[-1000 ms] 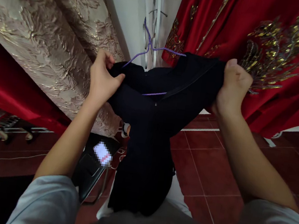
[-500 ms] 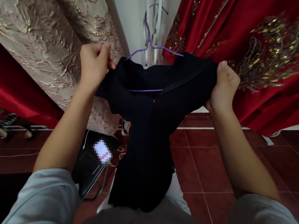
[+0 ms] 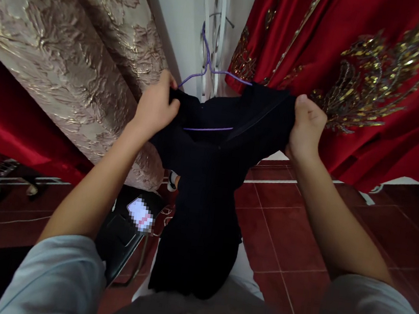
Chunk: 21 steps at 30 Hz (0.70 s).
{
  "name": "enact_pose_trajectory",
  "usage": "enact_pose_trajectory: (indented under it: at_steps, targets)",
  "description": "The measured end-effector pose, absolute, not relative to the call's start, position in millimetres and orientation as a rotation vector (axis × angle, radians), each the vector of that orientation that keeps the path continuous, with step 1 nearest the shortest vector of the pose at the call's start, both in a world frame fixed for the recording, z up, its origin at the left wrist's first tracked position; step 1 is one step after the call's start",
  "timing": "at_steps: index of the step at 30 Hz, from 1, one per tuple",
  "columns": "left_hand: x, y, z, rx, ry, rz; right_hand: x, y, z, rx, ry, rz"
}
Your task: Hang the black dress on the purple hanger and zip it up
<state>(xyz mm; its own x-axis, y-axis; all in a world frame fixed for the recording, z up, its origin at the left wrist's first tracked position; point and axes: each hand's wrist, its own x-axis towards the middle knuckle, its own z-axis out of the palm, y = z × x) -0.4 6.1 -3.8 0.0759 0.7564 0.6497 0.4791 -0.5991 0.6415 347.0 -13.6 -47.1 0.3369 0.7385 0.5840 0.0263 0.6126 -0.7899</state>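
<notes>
A black garment (image 3: 210, 178) hangs down in front of me, draped on a purple wire hanger (image 3: 209, 69) whose hook rises above it. My left hand (image 3: 158, 106) is closed on the garment's left shoulder. My right hand (image 3: 305, 128) is closed in a fist round the garment's right shoulder. The hanger's lower bar shows as a purple line across the neck opening, between my two hands.
A gold brocade dress (image 3: 74, 41) hangs at the left and a red dress with gold sequins (image 3: 360, 68) at the right. A white wall and rail (image 3: 216, 14) stand behind. A black chair with a phone (image 3: 140, 215) sits on the red tile floor (image 3: 292, 230).
My left hand moved right, back onto the garment's left shoulder. My right hand shifted slightly left, so the two hands are closer together. The garment hangs a little lower.
</notes>
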Motion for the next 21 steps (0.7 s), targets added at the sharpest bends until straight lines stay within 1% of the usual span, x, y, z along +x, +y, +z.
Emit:
enact_pose_trajectory:
  at_steps: [2, 4, 7, 9, 12, 15, 17, 21]
  targets:
    - [-4, 10, 7, 1.920, 1.165, 1.556, 351, -10, -48, -0.846, -1.179, 0.475]
    - [-9, 13, 22, 1.693, 1.071, 1.594, 350, -15, -45, -0.926, -1.204, 0.339]
    - [-12, 22, 35, 1.523, 0.878, 1.658, 334, -38, -37, -1.006, -1.226, 0.156]
    - [-10, 30, 30, 1.439, 0.791, 1.647, 314, -56, -37, -1.034, -1.298, 0.193]
    - [3, 35, 9, 1.280, 0.783, 1.618, 278, -67, -52, -1.196, -1.580, 0.513]
    - [17, 25, -10, 1.345, 0.861, 1.668, 243, -52, -81, -1.399, -1.726, 0.924]
    - [25, 11, -15, 1.497, 0.900, 1.680, 224, -36, -99, -1.391, -1.581, 1.112]
    - [34, -23, -23, 1.816, 0.991, 1.777, 199, -26, -120, -1.194, -1.236, 1.380]
